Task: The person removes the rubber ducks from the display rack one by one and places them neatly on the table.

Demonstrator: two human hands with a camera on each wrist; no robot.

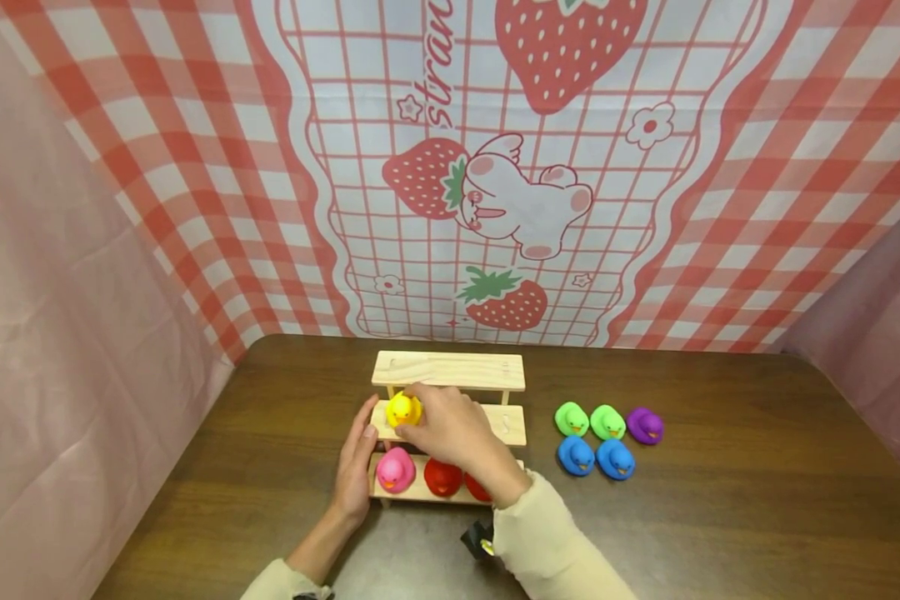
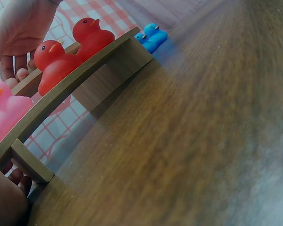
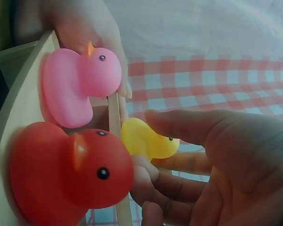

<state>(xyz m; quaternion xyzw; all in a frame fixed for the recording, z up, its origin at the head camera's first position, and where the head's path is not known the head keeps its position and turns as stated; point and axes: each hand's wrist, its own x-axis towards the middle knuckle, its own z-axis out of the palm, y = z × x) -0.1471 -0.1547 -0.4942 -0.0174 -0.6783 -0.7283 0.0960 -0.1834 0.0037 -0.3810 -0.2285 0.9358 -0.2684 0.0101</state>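
Observation:
A three-step wooden display rack (image 1: pixel 450 369) stands on the table. My right hand (image 1: pixel 453 423) holds a yellow rubber duck (image 1: pixel 403 409) between thumb and fingers at the left end of the middle step. In the right wrist view, the thumb and fingers are on either side of that duck (image 3: pixel 144 139). My left hand (image 1: pixel 355 471) grips the rack's left end, some fingers curled below the lowest step in the left wrist view. On that step sit a pink duck (image 1: pixel 395 471) and two red ducks, one (image 1: pixel 443 477) in the middle, the other (image 1: pixel 477 487) partly hidden by my right forearm.
Right of the rack, several rubber ducks are grouped on the table (image 1: pixel 757 467): two green ones (image 1: pixel 572 419), two blue ones (image 1: pixel 575 456) and a purple one (image 1: pixel 645 426). A strawberry-print cloth (image 1: pixel 457 308) hangs behind the table. A small black object (image 1: pixel 477 539) is by my right sleeve.

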